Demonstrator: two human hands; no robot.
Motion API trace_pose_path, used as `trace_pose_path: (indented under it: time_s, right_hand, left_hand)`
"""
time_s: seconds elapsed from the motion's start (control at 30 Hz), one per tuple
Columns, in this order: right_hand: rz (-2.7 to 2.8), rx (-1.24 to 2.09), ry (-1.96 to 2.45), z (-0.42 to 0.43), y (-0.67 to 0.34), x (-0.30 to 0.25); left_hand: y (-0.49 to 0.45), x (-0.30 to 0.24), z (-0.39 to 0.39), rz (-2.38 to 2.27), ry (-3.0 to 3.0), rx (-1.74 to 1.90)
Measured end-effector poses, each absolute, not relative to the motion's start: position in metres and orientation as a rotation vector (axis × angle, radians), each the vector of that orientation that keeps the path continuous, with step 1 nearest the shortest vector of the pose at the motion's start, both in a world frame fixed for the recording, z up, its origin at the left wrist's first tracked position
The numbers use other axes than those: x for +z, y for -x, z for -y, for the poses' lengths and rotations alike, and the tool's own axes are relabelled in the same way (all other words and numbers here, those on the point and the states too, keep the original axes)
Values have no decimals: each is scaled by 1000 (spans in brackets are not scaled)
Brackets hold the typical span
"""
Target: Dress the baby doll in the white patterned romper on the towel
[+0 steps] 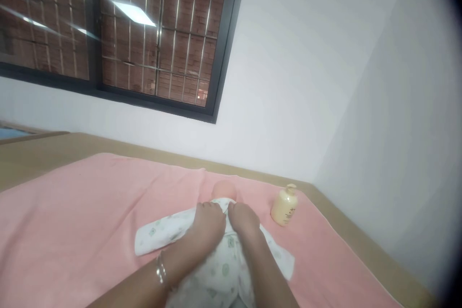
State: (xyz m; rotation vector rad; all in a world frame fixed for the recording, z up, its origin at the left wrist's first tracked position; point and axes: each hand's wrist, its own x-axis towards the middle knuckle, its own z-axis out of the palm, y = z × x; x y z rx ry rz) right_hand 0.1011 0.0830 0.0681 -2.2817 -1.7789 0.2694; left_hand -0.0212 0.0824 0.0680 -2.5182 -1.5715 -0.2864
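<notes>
What looks like a baby doll lies on the pink blanket, its smooth bald head (pixel 224 189) pointing away from me. It wears a white baby garment (pixel 226 262) with small green prints, the sleeves spread to both sides. At the neckline, my left hand (pixel 211 219) is closed on the collar from the left side. Close beside it, my right hand (pixel 244 217) pinches the collar's right side, thumb toward the middle. My forearms hide part of the garment, and the doll's face cannot be made out.
A pale yellow pump bottle (pixel 285 206) stands on the pink blanket (pixel 90 211), to the right of the doll. The blanket covers a tan padded surface (pixel 119 144) that meets a white wall (pixel 281 82). Above is a dark-framed window (pixel 159 38) with bars outside.
</notes>
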Motion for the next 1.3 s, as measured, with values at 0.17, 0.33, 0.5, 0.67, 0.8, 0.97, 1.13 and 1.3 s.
trace_pose_path:
  time_s: [0.17, 0.33, 0.5, 0.67, 0.8, 0.97, 1.13, 1.3]
  right_hand:
    - [1709, 373, 2156, -93, -112, 57]
    - [1853, 121, 2175, -75, -93, 71]
    - [1887, 93, 2157, -68, -84, 81]
    - [1736, 274, 2176, -88, -106, 60]
    - [1822, 271, 2100, -91, -112, 53]
    - [1895, 26, 2167, -72, -89, 70]
    - [1872, 44, 2203, -68, -84, 76]
    - [1734, 359, 2167, -89, -108, 55]
  left_hand:
    - [27, 70, -90, 1570, 2590, -323]
    - [39, 64, -116, 1914, 2751, -473]
    - [30, 65, -104, 1861, 2605, -447]
    - [19, 73, -83, 1720, 2560, -254]
    - [25, 70, -92, 1742, 2611, -361]
    - [44, 61, -121, 1964, 2776, -520]
    - [43, 60, -120, 1981, 2783, -472]
    - [29, 60, -96, 1779, 2575, -410]
